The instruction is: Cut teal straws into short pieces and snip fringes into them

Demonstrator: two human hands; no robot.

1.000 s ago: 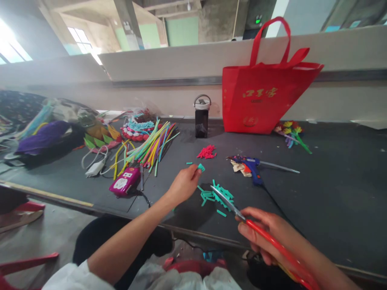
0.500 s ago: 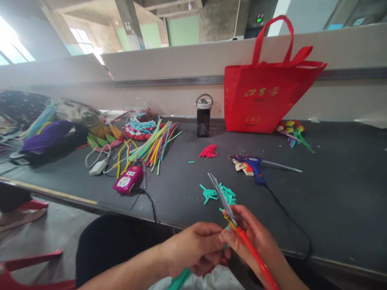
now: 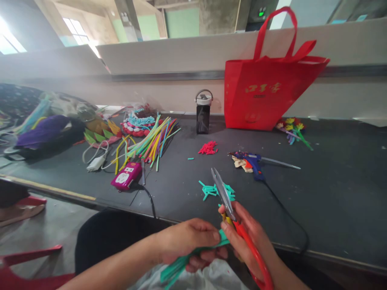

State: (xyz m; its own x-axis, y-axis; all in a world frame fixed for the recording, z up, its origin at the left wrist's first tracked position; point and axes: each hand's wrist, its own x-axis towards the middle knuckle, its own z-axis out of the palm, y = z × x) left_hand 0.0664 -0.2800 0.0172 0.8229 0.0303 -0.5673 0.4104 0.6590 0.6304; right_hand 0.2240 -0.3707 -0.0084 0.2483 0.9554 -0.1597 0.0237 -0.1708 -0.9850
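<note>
A bundle of green strips [image 3: 178, 269] lies in my left hand [image 3: 193, 241], whose fingers are closed round it. The bundle's front end sticks out past the thumb toward my right hand [image 3: 248, 233]. That hand grips scissors [image 3: 223, 192] with red handles, their blades pointing up and away over the table's near edge. A small yellow part shows by the pivot of the scissors. Just beyond the blades lies a pile of short cut green pieces [image 3: 208, 190], partly hidden by them. Farther back sits a heap of short red pieces [image 3: 208, 148].
A blue glue gun [image 3: 254, 163] rests at right, its cord running to the table's edge. Behind stand a red bag [image 3: 256, 96] and a black bottle [image 3: 202, 117]. Long colored strips [image 3: 157, 139], a purple power box [image 3: 127, 176] and a white adapter [image 3: 96, 163] lie at left.
My hands have moved slightly apart, and more of the green bundle shows between them. The scissor blades have parted a little at their tips.
</note>
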